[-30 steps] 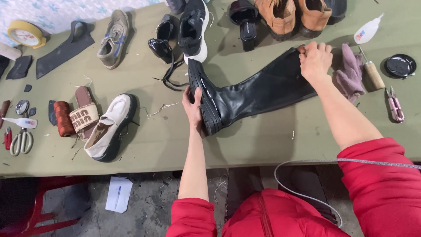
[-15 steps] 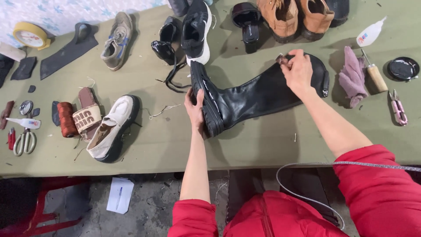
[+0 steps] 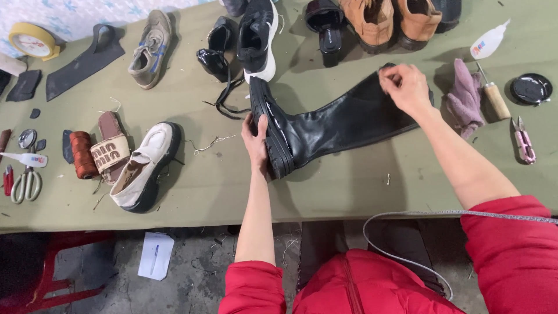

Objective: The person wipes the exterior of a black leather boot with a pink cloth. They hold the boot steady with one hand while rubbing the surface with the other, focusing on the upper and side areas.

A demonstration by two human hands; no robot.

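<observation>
A tall black leather boot (image 3: 331,125) lies sideways on the green bench (image 3: 360,186); the left hand (image 3: 256,142) presses open against its sole, the right hand (image 3: 407,87) pinches its shaft top.

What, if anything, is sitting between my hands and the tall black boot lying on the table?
Nothing visible. The left hand lies flat against the sole of the black boot, and the right hand pinches the top edge of its shaft. Black laces and a white shoe lie nearby, off to the side.
</observation>
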